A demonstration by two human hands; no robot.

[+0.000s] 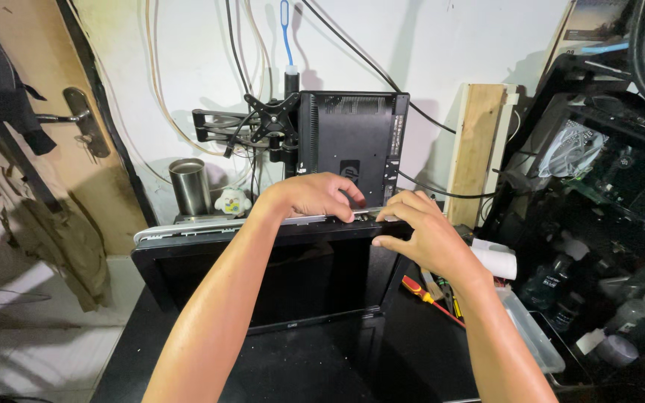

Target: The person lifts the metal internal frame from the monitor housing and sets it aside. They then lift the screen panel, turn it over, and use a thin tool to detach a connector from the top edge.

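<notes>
The flat black monitor (263, 276) lies in front of me on the dark bench (300, 373), its glossy screen facing up and tilted slightly toward me, with its far edge raised. Along that far edge runs a pale silver-grey strip (188, 226), which looks like a separated part of the casing, though I cannot tell exactly how it is attached. My left hand (315, 195) rests on top of that edge, its fingers (341, 213) curled down over the strip and pressing on it. My right hand (419, 231) is just beside it, touching the same edge, fingers (397, 213) bent and pinched on the rim, thumb underneath. Both hands are clamped on the monitor's top edge, close together but not overlapping.

To my right on the bench lie a screwdriver with a red and yellow handle (416, 287) and a clear plastic tray (535, 336). A white paper roll (496, 261) sits just past my right wrist. Behind the monitor stands a second, smaller black screen (352, 145) on a jointed black arm (240, 123), showing its back. To its left are a metal cup (189, 186) and a tiny pale toy figure (233, 201). Cables (158, 82) hang down the white wall. A wooden plank (475, 149) leans at right.
</notes>
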